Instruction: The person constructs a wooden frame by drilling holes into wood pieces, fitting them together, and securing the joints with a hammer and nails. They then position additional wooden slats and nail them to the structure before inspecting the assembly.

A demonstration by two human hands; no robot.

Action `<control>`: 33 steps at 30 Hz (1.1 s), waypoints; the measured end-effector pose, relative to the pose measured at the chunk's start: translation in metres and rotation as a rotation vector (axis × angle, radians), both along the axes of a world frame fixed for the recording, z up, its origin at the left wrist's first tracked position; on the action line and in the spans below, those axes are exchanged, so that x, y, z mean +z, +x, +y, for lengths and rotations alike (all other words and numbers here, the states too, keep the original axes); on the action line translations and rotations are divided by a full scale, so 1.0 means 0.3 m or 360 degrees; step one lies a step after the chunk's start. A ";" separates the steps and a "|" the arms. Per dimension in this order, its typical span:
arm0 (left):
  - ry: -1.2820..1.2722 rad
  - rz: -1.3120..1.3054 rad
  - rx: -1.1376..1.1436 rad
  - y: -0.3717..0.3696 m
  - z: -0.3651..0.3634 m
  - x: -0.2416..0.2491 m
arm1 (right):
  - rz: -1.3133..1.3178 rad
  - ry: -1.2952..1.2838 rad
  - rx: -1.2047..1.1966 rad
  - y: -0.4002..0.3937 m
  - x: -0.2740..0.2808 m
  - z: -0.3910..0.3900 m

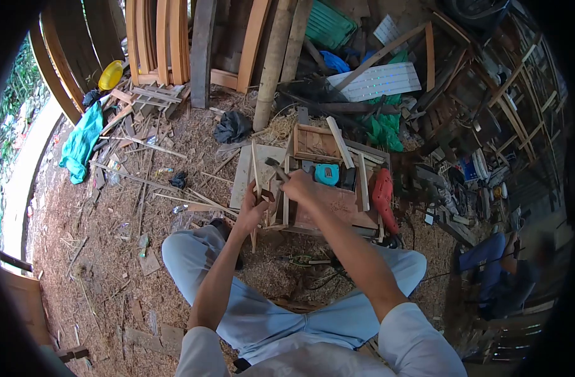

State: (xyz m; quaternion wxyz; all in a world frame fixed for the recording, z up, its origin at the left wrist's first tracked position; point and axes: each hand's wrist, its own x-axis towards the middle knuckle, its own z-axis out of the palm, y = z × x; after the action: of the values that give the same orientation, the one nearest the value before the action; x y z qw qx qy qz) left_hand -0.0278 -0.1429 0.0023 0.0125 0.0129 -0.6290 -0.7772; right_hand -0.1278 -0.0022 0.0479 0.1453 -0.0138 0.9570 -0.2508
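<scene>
Left hand [254,210], at the left edge of the low wooden bench [325,210], has its fingers curled round a thin wooden strip [255,164] that runs lengthwise beside that bench. Over the bench's left side, a hammer [275,166] has its head near the strip, its handle in the closed right hand [298,186]. A teal tool [327,174] (perhaps a tape measure) rests on the bench; a red power tool [383,200] lies at its right edge.

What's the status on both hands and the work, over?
Left hand holding thin wooden strip. Right hand gripping hammer, head beside strip. Red power tool off right, clear of both hands.
</scene>
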 end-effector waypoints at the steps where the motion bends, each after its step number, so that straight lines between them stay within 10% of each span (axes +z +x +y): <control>1: -0.0004 0.0012 -0.0007 -0.003 -0.005 -0.015 | 0.0012 -0.0004 -0.0007 0.013 -0.018 -0.023; 23: -0.0677 0.0423 0.0284 0.106 -0.155 0.249 | 0.0811 -0.0273 -0.0032 0.052 0.148 -0.176; 33: -0.1717 0.0938 0.0307 0.181 0.023 0.950 | 0.0356 -0.0820 -0.0451 -0.028 0.258 0.203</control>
State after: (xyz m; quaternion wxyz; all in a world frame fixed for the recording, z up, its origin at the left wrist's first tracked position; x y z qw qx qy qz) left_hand 0.0264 -0.1359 0.2874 0.2606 -0.1534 -0.8992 -0.3161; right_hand -0.1363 0.0587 0.1252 -0.0055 0.0558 0.8645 -0.4996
